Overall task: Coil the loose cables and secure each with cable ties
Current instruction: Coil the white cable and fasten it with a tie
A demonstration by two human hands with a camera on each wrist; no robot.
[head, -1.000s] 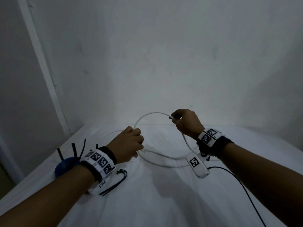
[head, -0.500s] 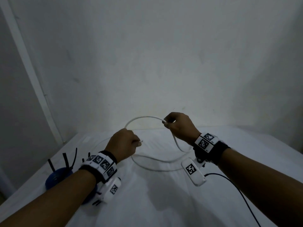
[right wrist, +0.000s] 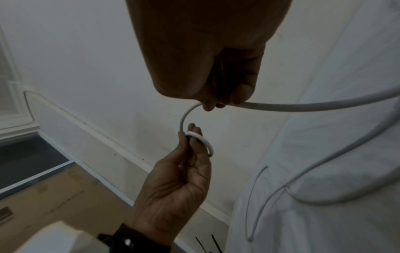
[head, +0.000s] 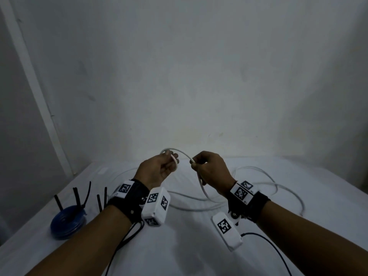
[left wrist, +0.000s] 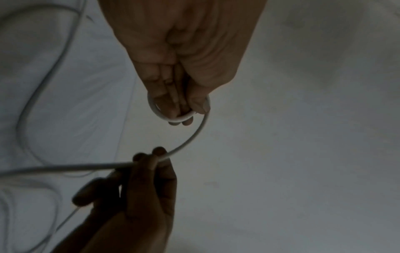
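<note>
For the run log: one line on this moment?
left hand: holds small white cable loop | right hand: pinches cable | blue coil: tied

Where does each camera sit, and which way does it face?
Head: worn on the head, facing down at the left hand, right hand, both forearms.
Left wrist: looks along left-hand fingers pinching the thin white round cable.
Right wrist: looks along the right hand toward the wall.
All share the cable loop.
</note>
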